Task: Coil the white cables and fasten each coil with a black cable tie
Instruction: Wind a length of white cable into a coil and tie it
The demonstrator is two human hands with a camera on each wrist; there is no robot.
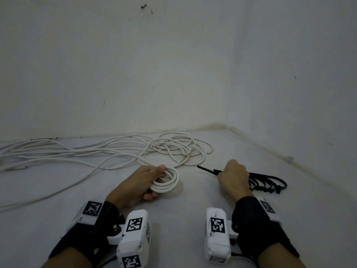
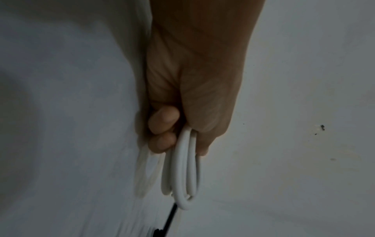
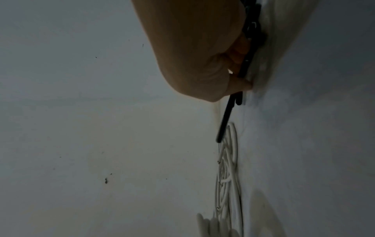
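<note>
Loose cables (image 1: 81, 151): long white cables lie in a messy heap on the white worktop (image 1: 193, 200), far left to the middle, close to the wall (image 1: 173, 64). Their far left part is cut off at the picture's edge.
Loops by the wall (image 1: 179, 147): more white cable lies in loose round loops, just past the coil. The right wrist view shows them too (image 3: 228, 168), blurry.
Left hand (image 1: 139, 184): its grip is closed around the coil, thumb on one side, fingers (image 2: 164, 120) curled on the other.
Coil (image 1: 166, 181): a small round ring of white cable, a few turns thick, smooth and neat, held low over the worktop, left of the middle. From the left wrist it looks like thin loops side by side (image 2: 182, 168). The hand hides part of the ring.
Right hand (image 1: 233, 176): its grip is closed on a cable tie, fingers curled tight.
Cable tie (image 1: 207, 170): thin, black and straight. Its tip pokes out left of the hand, toward the coil. The hand hides its middle.
Pile of ties (image 1: 268, 183): more black ties lie fanned on the worktop, right of the right hand, partly behind it. How many is hard to tell.
</note>
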